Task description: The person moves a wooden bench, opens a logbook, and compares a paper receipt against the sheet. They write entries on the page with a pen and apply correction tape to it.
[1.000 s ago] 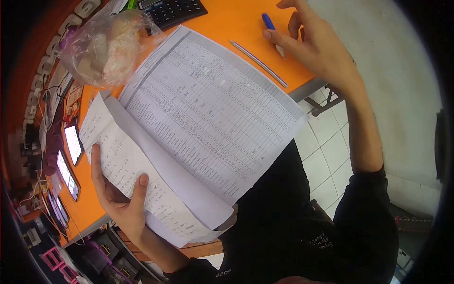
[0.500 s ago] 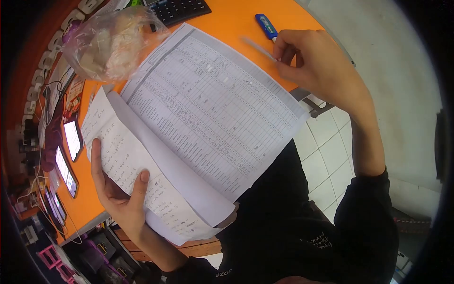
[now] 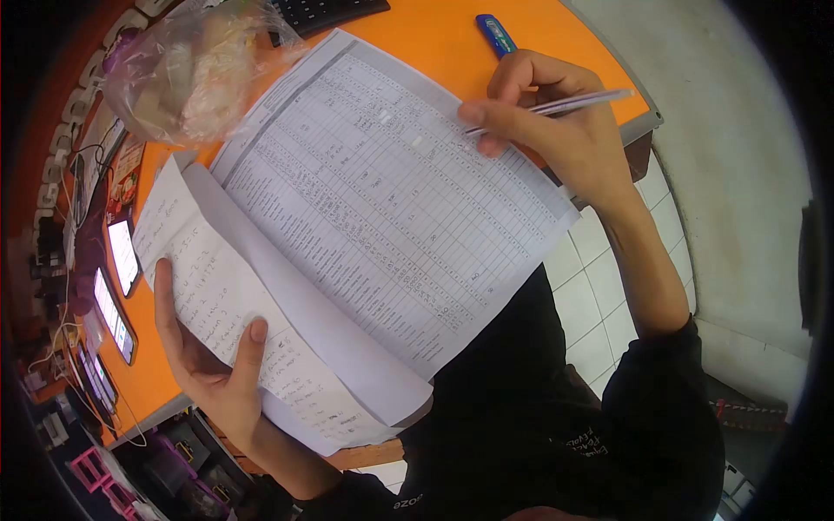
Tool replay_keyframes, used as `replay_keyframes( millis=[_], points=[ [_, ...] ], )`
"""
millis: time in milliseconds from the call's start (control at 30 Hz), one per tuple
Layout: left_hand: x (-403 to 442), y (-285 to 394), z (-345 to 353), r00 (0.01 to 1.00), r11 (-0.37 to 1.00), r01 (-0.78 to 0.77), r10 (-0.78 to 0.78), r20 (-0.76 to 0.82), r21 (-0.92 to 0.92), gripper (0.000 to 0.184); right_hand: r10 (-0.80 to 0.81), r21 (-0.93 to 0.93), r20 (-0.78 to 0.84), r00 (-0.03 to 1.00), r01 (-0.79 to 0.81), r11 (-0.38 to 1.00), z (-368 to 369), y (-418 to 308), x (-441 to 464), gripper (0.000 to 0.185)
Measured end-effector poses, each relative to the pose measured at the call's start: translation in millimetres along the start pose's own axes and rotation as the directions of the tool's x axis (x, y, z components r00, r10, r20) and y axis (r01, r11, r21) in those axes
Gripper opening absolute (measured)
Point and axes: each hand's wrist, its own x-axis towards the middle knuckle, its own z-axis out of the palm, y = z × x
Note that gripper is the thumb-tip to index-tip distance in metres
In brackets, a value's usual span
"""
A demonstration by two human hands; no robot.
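Observation:
My left hand [image 3: 213, 373] grips the lower left side of a handwritten sheet [image 3: 261, 347], its thumb lying on top of the writing. Behind that sheet, a printed table sheet [image 3: 373, 208] with many rows and some handwritten entries spreads to the right, its lower part bent near my lap. In my right hand [image 3: 556, 130] a slim pen [image 3: 582, 102] is pinched between thumb and fingers. The pen's lower end is over the top right edge of the printed sheet; whether it touches the paper I cannot tell. A blue correction pen [image 3: 495, 35] lies just beyond this hand.
A clear plastic bag [image 3: 187, 82] with contents sits on the orange table [image 3: 426, 43], beside a black calculator or keyboard [image 3: 330, 9]. Several phones, including one lit phone [image 3: 115, 313], lie along the left with cables. A storage rack [image 3: 191, 469] stands below.
My right hand has turned and moved slightly left over the printed sheet; the pen now points back toward the wrist. The papers have shifted slightly, with my left hand still holding them.

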Motion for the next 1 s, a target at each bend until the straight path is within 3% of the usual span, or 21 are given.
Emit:
replay_keyframes(
  millis=[67,167,300,367,400,433,500,533,600,633,667,700,767,800,900,967,1000],
  points=[
    [-0.7,2.4,1.5,1.0,1.0,0.013,-0.013,0.002,0.005,0.097,-0.271,-0.02,0.039,0.962,0.272,0.962,0.8,12.1,1.9,0.025],
    [-0.1,2.4,3.7,1.0,1.0,0.021,-0.021,-0.016,0.012,0.098,-0.175,-0.059,-0.005,0.985,0.174,0.983,-1.0,4.5,-3.7,0.026],
    [-0.2,1.6,3.7,1.0,1.0,0.01,-0.01,-0.027,0.008,0.098,-0.211,-0.058,-0.11,0.971,0.206,0.977,-0.3,10.9,0.8,0.035],
    [0.2,1.3,3.1,1.0,1.0,0.011,-0.011,-0.022,0.009,0.098,-0.135,0.102,-0.025,0.991,0.137,0.985,-7.2,8.8,4.5,0.015],
    [0.2,0.7,2.5,1.0,1.0,0.006,-0.006,-0.023,0.016,0.098,-0.136,0.104,-0.024,0.99,0.138,0.985,-14.2,1.0,4.7,0.015],
    [0.0,0.6,2.1,1.0,1.0,0.002,-0.001,-0.024,0.023,0.098,-0.033,0.402,0.082,0.996,-0.003,0.916,-23.7,-13.0,4.3,0.031],
    [-0.4,1.6,2.9,1.0,1.0,0.003,-0.003,-0.026,0.024,0.098,0.032,0.644,0.213,0.976,-0.165,0.747,-23.2,-30.2,-0.3,0.061],
    [-0.4,1.9,3.3,1.0,1.0,0.005,-0.005,-0.027,0.022,0.098,0.077,0.524,0.107,0.991,-0.122,0.843,-12.6,-38.9,-2.8,0.08],
    [-0.1,2.3,2.9,1.0,0.999,0.005,-0.004,-0.025,0.034,0.098,0.104,0.385,-0.007,0.995,-0.093,0.918,-11.0,-29.1,-1.0,0.099],
    [0.2,2.4,2.7,1.0,0.999,0.005,-0.004,-0.022,0.045,0.098,-0.022,0.375,0.043,0.999,0.004,0.927,-18.7,-3.0,4.7,0.055],
    [0.4,2.1,2.7,1.0,0.999,0.004,-0.003,-0.021,0.044,0.098,-0.146,0.369,0.094,0.985,0.102,0.924,-20.5,6.2,8.6,0.024],
    [0.2,2.0,2.7,1.0,0.999,0.004,-0.003,-0.02,0.042,0.098,-0.145,0.368,0.094,0.985,0.101,0.924,-21.4,10.3,7.3,0.024],
    [0.1,1.5,2.7,1.0,0.999,0.005,-0.004,-0.019,0.039,0.098,-0.254,0.594,0.122,0.96,0.134,0.793,-14.5,6.9,6.8,0.038],
    [0.3,1.2,2.4,1.0,0.999,-0.003,0.004,-0.017,0.049,0.098,-0.253,0.593,0.123,0.96,0.134,0.794,-11.1,6.5,6.7,0.038],
    [0.4,0.3,0.7,1.0,0.998,-0.009,0.01,-0.015,0.064,0.098,-0.273,0.357,0.003,0.962,0.254,0.899,-10.6,10.7,6.4,0.039],
    [0.3,0.5,0.5,1.0,0.998,-0.006,0.007,-0.016,0.068,0.098,-0.236,0.393,0.234,0.943,0.13,0.91,-24.3,15.6,7.3,0.035],
    [0.5,1.0,0.8,1.0,0.998,-0.003,0.004,-0.017,0.066,0.099,-0.234,0.391,0.235,0.943,0.129,0.911,-23.4,17.7,6.4,0.035]
  ],
)
